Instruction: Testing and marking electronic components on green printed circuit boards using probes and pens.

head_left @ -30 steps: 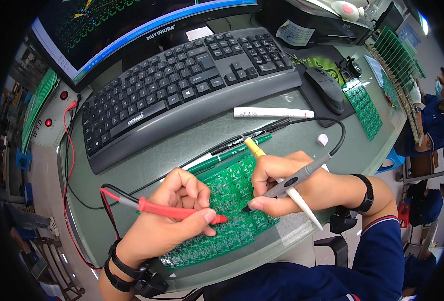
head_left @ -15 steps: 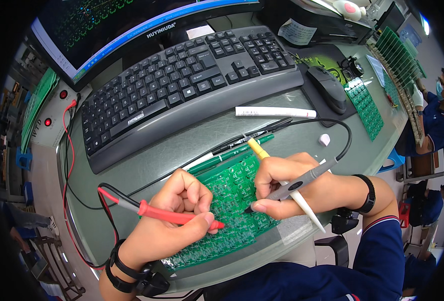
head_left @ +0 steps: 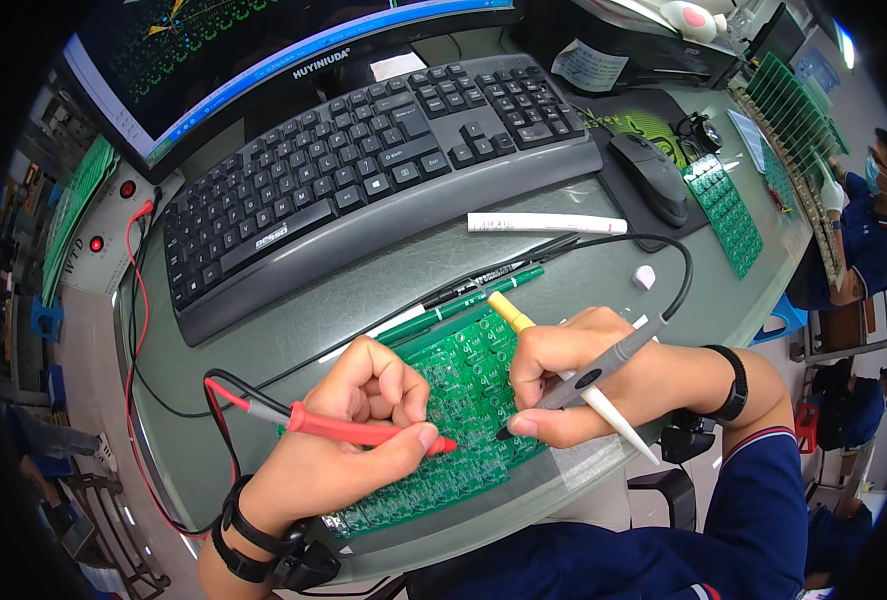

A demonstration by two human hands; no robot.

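Note:
A green circuit board panel (head_left: 443, 385) with many repeated small circuits lies at the desk's front edge. Over its middle, my left hand (head_left: 348, 430) is closed around a red test probe (head_left: 348, 429), its tip down at the board. My right hand (head_left: 583, 375) pinches a grey test probe (head_left: 603, 368) whose black tip points at the board just right of the red one. Also tucked in that hand is a white pen-like stick (head_left: 618, 428) with a yellow end (head_left: 510, 312). Whether either tip touches a contact is too small to tell.
Behind the board lie a green pen (head_left: 463, 308) and a white paper strip (head_left: 546, 223). Farther back are a keyboard (head_left: 363, 165), mouse (head_left: 648, 180) and monitor (head_left: 263, 50). Probe cables run to a box (head_left: 113, 220) at left. A co-worker (head_left: 868, 220) handles boards at far right.
The red probe's tip has shifted slightly right across the board. The grey probe's tip has moved a little down and right. Both hands keep their holds.

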